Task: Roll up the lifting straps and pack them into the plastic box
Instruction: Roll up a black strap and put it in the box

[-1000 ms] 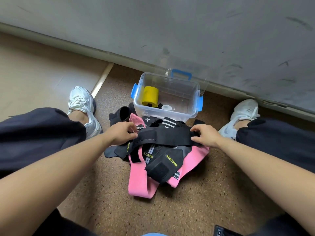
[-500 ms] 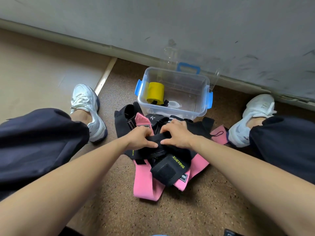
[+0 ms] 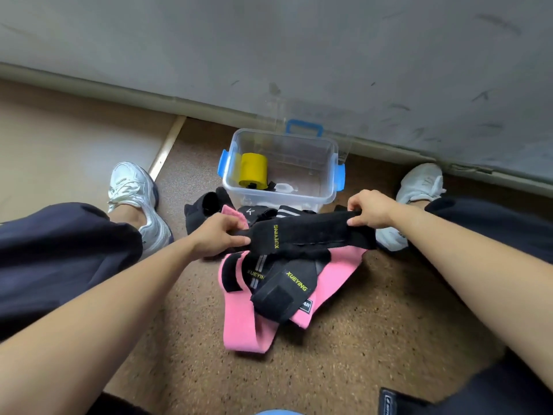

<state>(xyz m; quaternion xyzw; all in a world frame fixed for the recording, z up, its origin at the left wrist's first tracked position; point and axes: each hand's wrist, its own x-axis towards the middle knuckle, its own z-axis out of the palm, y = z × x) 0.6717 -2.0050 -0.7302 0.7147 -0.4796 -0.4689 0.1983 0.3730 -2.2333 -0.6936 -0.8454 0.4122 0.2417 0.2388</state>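
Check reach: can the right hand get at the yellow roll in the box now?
Probably not yet: the right hand pinches one end of the black strap, stretched to the left hand. The path itself looks free: the plastic box stands open and nothing covers the yellow roll.

1. Soft, even indoor light, moderately bright, apparently from overhead; no harsh glare.
2. Only faint, diffuse shadows on the floor point(image 3: 374, 339) under the pink strap point(image 3: 245, 333) and beside the plastic box point(image 3: 299, 163).
3. Strong wide-angle bending at the edges: wall base point(image 3: 89, 85) curved, forearms point(image 3: 104, 310) stretched.
4. Slightly soft overall; yellow print on the black strap point(image 3: 299, 235) readable.
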